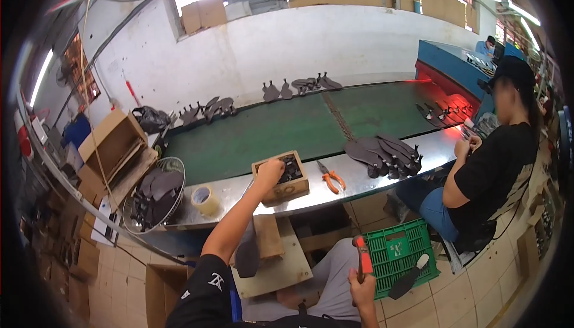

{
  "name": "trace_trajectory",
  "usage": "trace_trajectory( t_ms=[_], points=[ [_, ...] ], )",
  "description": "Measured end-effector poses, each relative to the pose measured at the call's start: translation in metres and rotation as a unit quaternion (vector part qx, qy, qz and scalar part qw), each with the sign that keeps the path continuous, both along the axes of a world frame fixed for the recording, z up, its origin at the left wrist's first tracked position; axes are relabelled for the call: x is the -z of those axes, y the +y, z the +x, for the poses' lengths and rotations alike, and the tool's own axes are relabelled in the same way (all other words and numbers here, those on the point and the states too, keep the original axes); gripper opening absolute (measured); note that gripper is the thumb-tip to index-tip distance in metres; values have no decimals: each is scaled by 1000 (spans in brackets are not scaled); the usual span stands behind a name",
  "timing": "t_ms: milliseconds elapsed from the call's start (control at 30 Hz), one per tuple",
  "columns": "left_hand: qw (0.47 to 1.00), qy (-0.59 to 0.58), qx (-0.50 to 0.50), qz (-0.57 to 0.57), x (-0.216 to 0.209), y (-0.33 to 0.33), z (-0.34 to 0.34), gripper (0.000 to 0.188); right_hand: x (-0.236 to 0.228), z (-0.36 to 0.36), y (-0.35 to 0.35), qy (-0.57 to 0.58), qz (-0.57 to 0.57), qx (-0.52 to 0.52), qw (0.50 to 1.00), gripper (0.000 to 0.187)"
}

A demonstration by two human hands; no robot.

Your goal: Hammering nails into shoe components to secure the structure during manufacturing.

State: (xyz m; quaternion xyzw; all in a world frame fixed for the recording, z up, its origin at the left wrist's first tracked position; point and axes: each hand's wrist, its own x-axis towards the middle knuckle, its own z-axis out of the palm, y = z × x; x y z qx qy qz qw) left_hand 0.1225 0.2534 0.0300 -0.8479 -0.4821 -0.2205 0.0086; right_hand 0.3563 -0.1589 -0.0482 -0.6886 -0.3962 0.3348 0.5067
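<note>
Where the person's right hand (363, 288) comes up from the lower edge, it is closed round the handle of a red-handled hammer (362, 257), head upward, above the lap; just beside it stands a green plastic crate (397, 250) on the tiled floor, with a dark sole piece (409, 279) leaning at its front. Next item — a wooden work board (276, 256) over the knees, a dark sole-shaped piece (247, 257) lying on it. Further out, the left hand (269, 171) reaches into a small wooden box (281, 178) of dark small parts on the steel bench edge (365, 185); whether its fingers pinch anything I cannot tell. On that edge: a roll of tape (204, 199) left of the box, orange-handled pliers (330, 177) right of it, then a fan of dark soles (385, 154). Left end — a wire basket (156, 195) holding more soles. Beyond, a green conveyor belt (281, 127); a seated co-worker (490, 166) at the right end
</note>
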Motion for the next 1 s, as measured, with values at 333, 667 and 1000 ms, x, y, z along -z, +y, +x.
trace_trajectory(
  t_ms=[333,667,1000],
  points=[
    [999,-39,-2,32,-21,-17,-7,23,10,7,-8,-2,-11,14,1000,29],
    [724,-600,115,-321,-100,-233,11,21,-46,-11,14,125,83,-94,984,12],
    [900,-242,247,266,-94,-346,-13,26,-151,-72,31,375,159,-313,858,34]
  ],
)
